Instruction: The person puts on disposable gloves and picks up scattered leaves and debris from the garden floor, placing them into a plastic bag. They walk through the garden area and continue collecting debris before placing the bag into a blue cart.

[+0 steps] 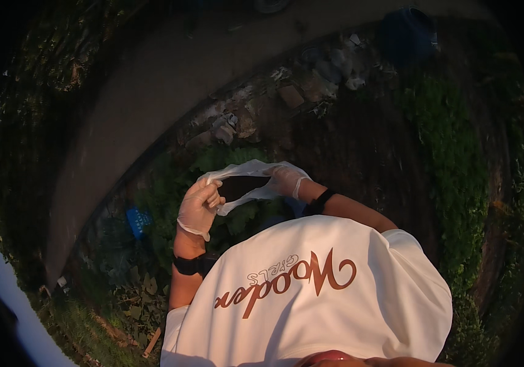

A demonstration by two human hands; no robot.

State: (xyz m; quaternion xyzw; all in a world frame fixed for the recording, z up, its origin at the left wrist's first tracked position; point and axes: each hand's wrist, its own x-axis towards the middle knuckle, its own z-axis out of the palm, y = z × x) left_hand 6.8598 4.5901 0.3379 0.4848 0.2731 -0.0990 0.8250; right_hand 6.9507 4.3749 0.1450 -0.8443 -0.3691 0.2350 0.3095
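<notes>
A thin translucent plastic bag [249, 168] is stretched between my two hands, its mouth spread wide with dark ground seen through the gap. My left hand [197, 206], in a clear disposable glove, has its fingers curled over one end of the bag's rim. At the opposite end, my right hand [287, 180] grips the plastic; it is gloved too, and the film partly covers its fingers. Black bands sit on both wrists. Below the bag are green leafy plants [243, 222]. From this angle, I cannot tell whether anything is in the bag.
Litter and rubble [291, 96] lie along the edge of a paved path [151, 91] that curves across the upper left. A dark blue barrel [408, 36] stands at the upper right. A blue plastic object with holes [138, 222] rests among plants at left. Greenery [450, 151] lines the right.
</notes>
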